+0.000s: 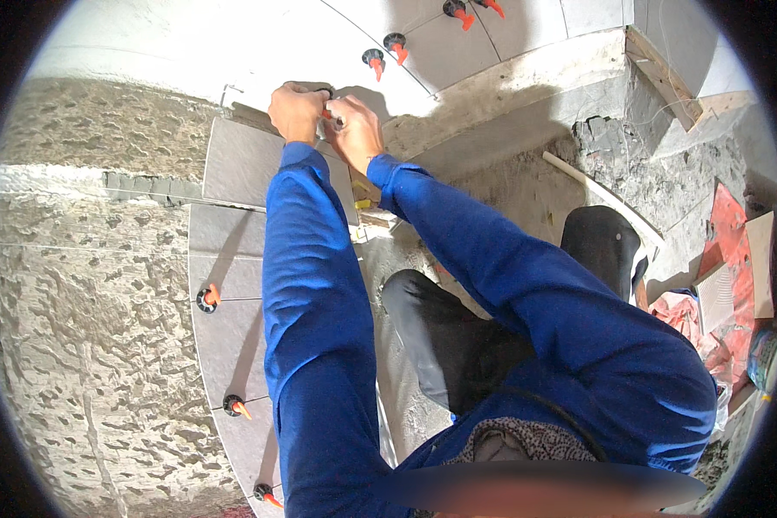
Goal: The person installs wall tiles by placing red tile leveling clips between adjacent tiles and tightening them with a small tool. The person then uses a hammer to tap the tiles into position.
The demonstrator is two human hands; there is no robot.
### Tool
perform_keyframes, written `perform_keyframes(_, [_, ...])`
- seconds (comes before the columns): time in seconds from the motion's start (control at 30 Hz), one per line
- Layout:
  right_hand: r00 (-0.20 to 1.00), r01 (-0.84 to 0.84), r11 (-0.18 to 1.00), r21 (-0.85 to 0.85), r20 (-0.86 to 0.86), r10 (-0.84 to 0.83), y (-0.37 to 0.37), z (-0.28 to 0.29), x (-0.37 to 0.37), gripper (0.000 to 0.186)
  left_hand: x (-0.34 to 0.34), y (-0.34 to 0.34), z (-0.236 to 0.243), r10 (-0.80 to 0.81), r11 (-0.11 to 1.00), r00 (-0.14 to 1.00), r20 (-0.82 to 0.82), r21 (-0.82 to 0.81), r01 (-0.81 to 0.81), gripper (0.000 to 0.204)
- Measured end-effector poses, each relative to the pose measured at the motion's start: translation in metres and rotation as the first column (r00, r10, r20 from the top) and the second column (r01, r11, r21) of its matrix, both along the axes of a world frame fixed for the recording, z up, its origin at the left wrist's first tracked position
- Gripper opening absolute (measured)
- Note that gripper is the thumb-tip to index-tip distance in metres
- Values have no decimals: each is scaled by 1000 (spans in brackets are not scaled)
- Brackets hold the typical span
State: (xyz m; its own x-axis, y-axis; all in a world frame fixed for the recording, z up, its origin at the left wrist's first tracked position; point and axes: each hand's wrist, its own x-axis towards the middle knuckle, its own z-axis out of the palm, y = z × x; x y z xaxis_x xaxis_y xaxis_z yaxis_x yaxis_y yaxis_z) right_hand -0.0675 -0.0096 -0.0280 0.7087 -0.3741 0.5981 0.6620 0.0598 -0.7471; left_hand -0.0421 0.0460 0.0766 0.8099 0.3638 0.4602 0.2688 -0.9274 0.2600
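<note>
My left hand (297, 112) and my right hand (354, 128) are close together at the joint between the grey tile (240, 162) and the white tiled surface above it. The fingers of both are closed round a small tile levelling clip (325, 113), of which a little orange and black shows between them. The fingers hide most of it. Similar clips with black round bases and orange handles stand on the white tiles, such as one clip (374, 62) to the right of my hands. More sit on the grey tile column at lower left, including another clip (207, 299).
Rough, pitted mortar (104, 345) covers the left side, with a thin string across it. A pale pipe (600, 197) leans at right. A wooden strip (665, 78) edges the upper right corner. Red sheeting (729, 250) and boards lie at far right.
</note>
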Motion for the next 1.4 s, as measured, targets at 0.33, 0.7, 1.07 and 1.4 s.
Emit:
perform_keyframes(0.33, [998, 38, 994, -106, 57, -32, -1, 1, 9, 9, 2, -7, -8, -34, 998, 989, 147, -50, 42, 20])
perform_keyframes(0.7, [998, -39, 996, -86, 37, 42, -2, 0, 8, 13, -3, -25, -7, -13, 1000, 981, 192, 10, 11, 20])
perform_keyframes(1.07, [997, -14, 996, -83, -76, 8, -3, -3, 0, 21, -7, -15, 18, 134, 967, 959, -250, 245, -71, 46])
perform_keyframes(1.4, [999, -3, 994, -108, -42, -1, 0, -4, 4, 15, 1, -19, 20, 191, 981, 890, -414, 96, -166, 46])
